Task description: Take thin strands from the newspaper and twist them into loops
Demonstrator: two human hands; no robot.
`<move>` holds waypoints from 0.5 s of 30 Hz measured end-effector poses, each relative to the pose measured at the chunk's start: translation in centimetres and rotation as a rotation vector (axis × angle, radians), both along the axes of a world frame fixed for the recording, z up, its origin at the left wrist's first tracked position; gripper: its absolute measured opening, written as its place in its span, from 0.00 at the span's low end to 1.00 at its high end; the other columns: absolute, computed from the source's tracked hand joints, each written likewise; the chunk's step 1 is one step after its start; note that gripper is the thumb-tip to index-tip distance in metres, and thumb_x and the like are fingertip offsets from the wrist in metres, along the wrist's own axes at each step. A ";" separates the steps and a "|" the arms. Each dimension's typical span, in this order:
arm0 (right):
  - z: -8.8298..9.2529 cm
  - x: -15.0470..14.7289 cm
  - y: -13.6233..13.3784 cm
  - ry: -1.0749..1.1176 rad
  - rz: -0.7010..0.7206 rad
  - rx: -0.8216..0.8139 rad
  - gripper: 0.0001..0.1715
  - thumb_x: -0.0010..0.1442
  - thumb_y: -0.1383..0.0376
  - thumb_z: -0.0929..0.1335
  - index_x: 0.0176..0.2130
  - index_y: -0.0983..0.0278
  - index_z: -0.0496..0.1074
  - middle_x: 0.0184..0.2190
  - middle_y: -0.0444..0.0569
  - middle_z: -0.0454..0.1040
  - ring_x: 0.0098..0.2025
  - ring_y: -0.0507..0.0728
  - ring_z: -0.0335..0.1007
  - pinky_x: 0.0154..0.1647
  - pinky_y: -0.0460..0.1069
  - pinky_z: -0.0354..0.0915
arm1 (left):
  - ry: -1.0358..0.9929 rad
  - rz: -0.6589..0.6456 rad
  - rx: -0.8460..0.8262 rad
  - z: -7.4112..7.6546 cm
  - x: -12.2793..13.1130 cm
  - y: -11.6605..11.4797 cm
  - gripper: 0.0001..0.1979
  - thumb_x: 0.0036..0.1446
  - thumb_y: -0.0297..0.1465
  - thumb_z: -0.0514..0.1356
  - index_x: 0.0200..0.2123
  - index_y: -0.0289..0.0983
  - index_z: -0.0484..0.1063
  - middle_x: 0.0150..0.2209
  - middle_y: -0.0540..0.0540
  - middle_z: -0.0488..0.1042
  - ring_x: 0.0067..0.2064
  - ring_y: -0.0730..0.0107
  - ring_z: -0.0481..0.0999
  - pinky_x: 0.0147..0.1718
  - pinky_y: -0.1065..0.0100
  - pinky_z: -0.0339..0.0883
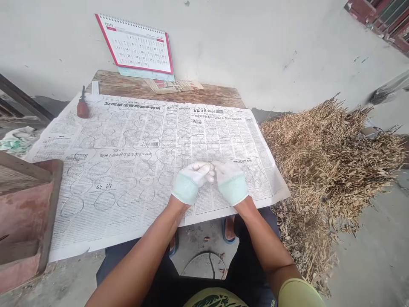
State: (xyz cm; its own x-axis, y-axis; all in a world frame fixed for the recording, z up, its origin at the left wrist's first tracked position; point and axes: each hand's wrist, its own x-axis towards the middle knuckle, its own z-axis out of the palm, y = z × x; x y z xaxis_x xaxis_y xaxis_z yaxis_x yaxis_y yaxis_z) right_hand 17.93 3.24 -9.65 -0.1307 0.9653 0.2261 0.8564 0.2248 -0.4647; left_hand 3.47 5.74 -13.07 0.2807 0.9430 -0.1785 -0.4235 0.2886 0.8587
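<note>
Both my hands wear white knit gloves with pale green cuffs, and they meet above the front right part of a spread newspaper sheet (128, 230). The fingers of my left hand (193, 179) are bent together in a pinch. Close against them, the fingertips of my right hand (228, 179) are pressed together too. Whatever lies between the fingertips is hidden or too thin to make out. Rows of thin dark figure-eight outlines (105, 200) cover much of the newspaper; whether they are wire or drawn lines I cannot tell.
A red-handled tool (82, 108) stands at the newspaper's back left. Behind it a desk calendar (140, 47) leans on the wall at the wooden table's (217, 94) back edge. A wooden chair (28, 213) is at left, a heap of dry stalks (326, 157) at right.
</note>
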 end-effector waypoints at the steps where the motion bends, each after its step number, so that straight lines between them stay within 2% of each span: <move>1: -0.1 0.0 0.0 0.041 -0.022 -0.007 0.20 0.75 0.70 0.61 0.39 0.62 0.80 0.32 0.48 0.78 0.33 0.55 0.71 0.38 0.51 0.68 | -0.007 -0.011 -0.013 0.0 0.0 0.0 0.14 0.54 0.39 0.75 0.38 0.34 0.83 0.34 0.42 0.84 0.33 0.66 0.81 0.44 0.58 0.77; 5: -0.7 0.3 0.2 0.156 -0.177 0.037 0.21 0.74 0.68 0.62 0.40 0.60 0.83 0.34 0.48 0.81 0.35 0.56 0.75 0.37 0.51 0.70 | -0.039 -0.031 -0.040 0.2 -0.1 0.0 0.20 0.57 0.42 0.74 0.46 0.34 0.84 0.44 0.38 0.85 0.42 0.60 0.84 0.52 0.55 0.77; 8: -1.2 0.5 0.3 0.213 -0.264 0.091 0.19 0.73 0.68 0.63 0.46 0.60 0.84 0.40 0.50 0.84 0.41 0.58 0.79 0.44 0.53 0.74 | -0.024 -0.043 -0.010 0.1 -0.3 -0.1 0.23 0.59 0.44 0.72 0.52 0.37 0.82 0.51 0.37 0.84 0.47 0.57 0.85 0.55 0.54 0.75; 10: -1.4 0.6 0.4 0.248 -0.296 0.111 0.19 0.72 0.68 0.64 0.48 0.61 0.85 0.43 0.51 0.85 0.45 0.58 0.81 0.49 0.54 0.75 | 0.032 -0.053 0.015 0.1 -0.5 -0.2 0.25 0.58 0.44 0.72 0.54 0.38 0.82 0.53 0.37 0.84 0.46 0.58 0.85 0.56 0.53 0.74; 12: -1.5 0.6 0.4 0.259 -0.315 0.128 0.19 0.71 0.69 0.64 0.48 0.61 0.85 0.44 0.51 0.85 0.46 0.58 0.81 0.51 0.54 0.76 | 0.123 -0.044 0.038 0.0 -0.5 -0.2 0.24 0.58 0.46 0.72 0.53 0.39 0.82 0.50 0.39 0.85 0.42 0.61 0.84 0.54 0.54 0.74; 15: -1.5 0.5 0.4 0.278 -0.327 0.152 0.18 0.70 0.70 0.65 0.46 0.61 0.85 0.43 0.50 0.85 0.45 0.58 0.82 0.50 0.52 0.76 | 0.262 -0.019 0.061 0.2 -0.4 -0.1 0.22 0.59 0.48 0.70 0.47 0.38 0.84 0.39 0.43 0.85 0.36 0.64 0.82 0.50 0.56 0.74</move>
